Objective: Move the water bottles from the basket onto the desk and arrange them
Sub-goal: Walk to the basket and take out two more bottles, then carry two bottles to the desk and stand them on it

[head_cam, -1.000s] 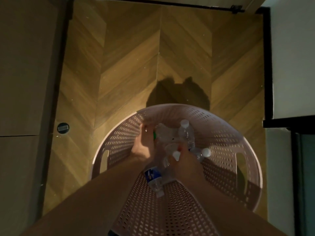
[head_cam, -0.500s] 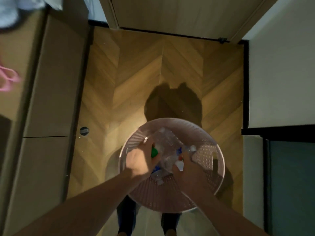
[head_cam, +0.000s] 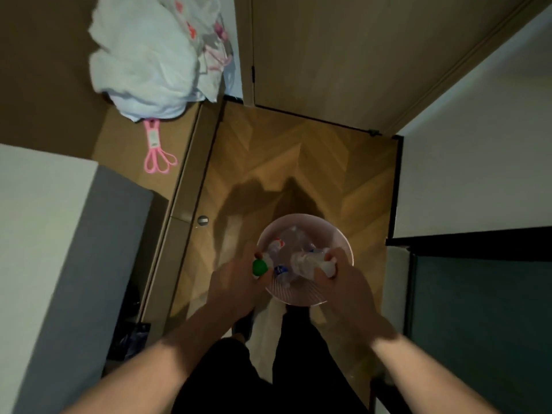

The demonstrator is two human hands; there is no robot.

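Observation:
A round pink perforated basket stands on the wooden floor below me, with several clear water bottles lying inside it. Above the basket's left side, my left hand grips a bottle with a green cap. My right hand holds a clear bottle with a white cap above the right side. The brown desk lies to the upper left.
A white plastic bag and a pink clip lie on the desk. A grey and white block fills the left side. A door stands ahead, and a dark panel is on the right. My legs are below the basket.
Both hands have risen out of the basket, each with a bottle in its grip. The view has pulled back and up, so the basket looks smaller and the desk has come into sight.

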